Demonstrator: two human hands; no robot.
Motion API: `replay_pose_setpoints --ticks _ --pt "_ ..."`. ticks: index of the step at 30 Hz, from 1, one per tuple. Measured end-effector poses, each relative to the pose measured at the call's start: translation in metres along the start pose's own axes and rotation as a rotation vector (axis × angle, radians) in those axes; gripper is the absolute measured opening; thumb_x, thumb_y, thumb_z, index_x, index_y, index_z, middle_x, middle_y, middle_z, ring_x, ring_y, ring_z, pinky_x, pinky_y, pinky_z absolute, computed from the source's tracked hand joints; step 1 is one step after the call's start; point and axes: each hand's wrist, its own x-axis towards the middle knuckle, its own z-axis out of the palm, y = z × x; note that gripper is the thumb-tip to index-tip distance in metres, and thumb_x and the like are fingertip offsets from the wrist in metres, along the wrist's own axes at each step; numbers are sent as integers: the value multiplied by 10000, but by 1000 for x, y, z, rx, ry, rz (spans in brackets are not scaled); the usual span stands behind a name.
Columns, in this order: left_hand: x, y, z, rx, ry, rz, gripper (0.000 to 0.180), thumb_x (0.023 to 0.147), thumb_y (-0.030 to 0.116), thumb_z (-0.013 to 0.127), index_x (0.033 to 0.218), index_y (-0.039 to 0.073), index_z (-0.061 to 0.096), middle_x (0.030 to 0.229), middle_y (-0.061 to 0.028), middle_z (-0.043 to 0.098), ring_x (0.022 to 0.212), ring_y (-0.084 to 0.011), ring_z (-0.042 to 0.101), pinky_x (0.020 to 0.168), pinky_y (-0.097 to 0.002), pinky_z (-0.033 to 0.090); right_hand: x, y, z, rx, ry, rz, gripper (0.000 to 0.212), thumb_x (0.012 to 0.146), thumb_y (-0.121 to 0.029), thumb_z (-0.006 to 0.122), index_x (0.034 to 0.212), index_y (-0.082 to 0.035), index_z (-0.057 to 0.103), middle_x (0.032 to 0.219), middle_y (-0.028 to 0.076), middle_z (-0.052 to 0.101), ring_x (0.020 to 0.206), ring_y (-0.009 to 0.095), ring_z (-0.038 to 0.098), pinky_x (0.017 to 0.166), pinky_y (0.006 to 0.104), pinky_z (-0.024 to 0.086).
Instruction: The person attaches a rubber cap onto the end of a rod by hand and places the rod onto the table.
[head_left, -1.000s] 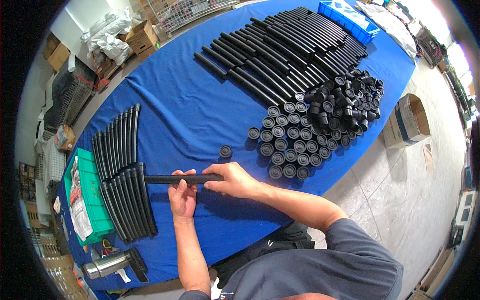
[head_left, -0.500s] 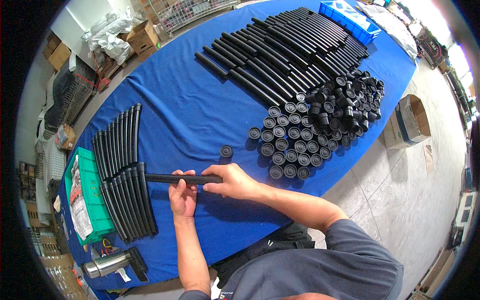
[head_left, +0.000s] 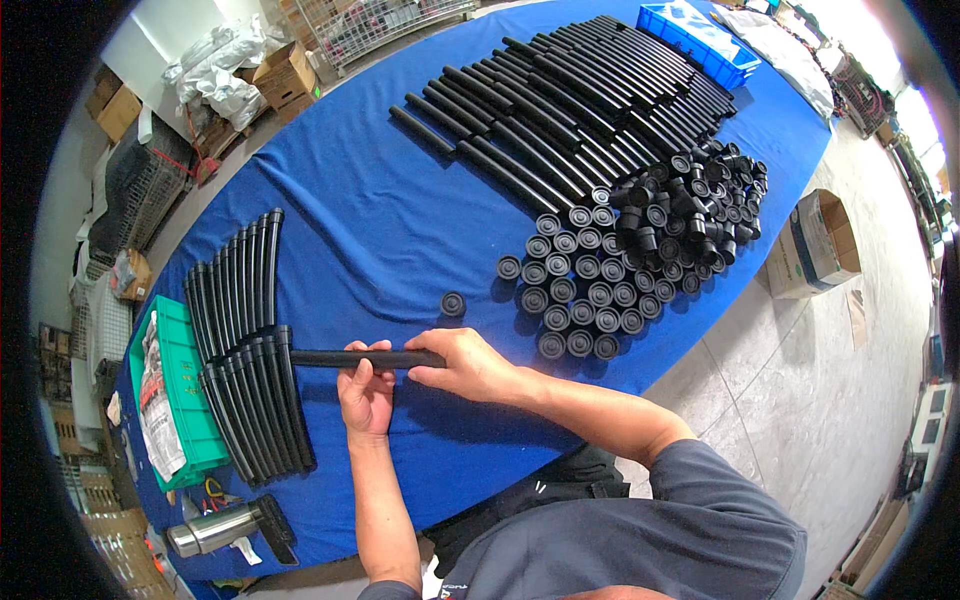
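Observation:
Both my hands hold one black tube (head_left: 325,357) level above the blue cloth. The fingers of my left hand (head_left: 366,398) wrap round its middle from below. My right hand (head_left: 468,365) grips the tube's right end and covers it, so whatever is at that end is hidden. Just beyond the tube, a single round black cap (head_left: 453,303) lies apart on the cloth. To the left, capped black tubes (head_left: 265,405) lie side by side in two rows, close to the held tube's left end. Several black caps (head_left: 600,293) stand upright to the right, beside a heap of more caps (head_left: 700,205).
Many loose black tubes (head_left: 520,175) cover the far part of the blue-clothed table (head_left: 340,190). A blue bin (head_left: 700,42) stands at the far right corner. At left are a green crate (head_left: 205,430) and a steel flask (head_left: 212,530). An open cardboard box (head_left: 800,255) sits on the floor at right.
Almost nothing differs. My left fingers have shifted slightly on the tube, and the right hand stays at its right end.

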Motion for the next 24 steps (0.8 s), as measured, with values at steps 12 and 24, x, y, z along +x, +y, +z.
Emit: replay_pose_setpoints --ticks 12,24 --pt "1 0 -2 -11 13 -17 272 921 88 652 1166 47 542 1132 -201 652 784 -192 643 722 -276 557 -3 3 6 -144 61 -186 387 809 -132 722 1142 21 599 923 188 649 829 365 659 722 430 538" --pt "0 0 -2 -19 8 -12 266 923 89 649 1164 48 545 1133 -200 655 800 -190 651 716 -276 565 -2 5 5 -135 71 -191 355 815 -111 715 1127 19 606 922 196 658 843 369 660 732 431 534"
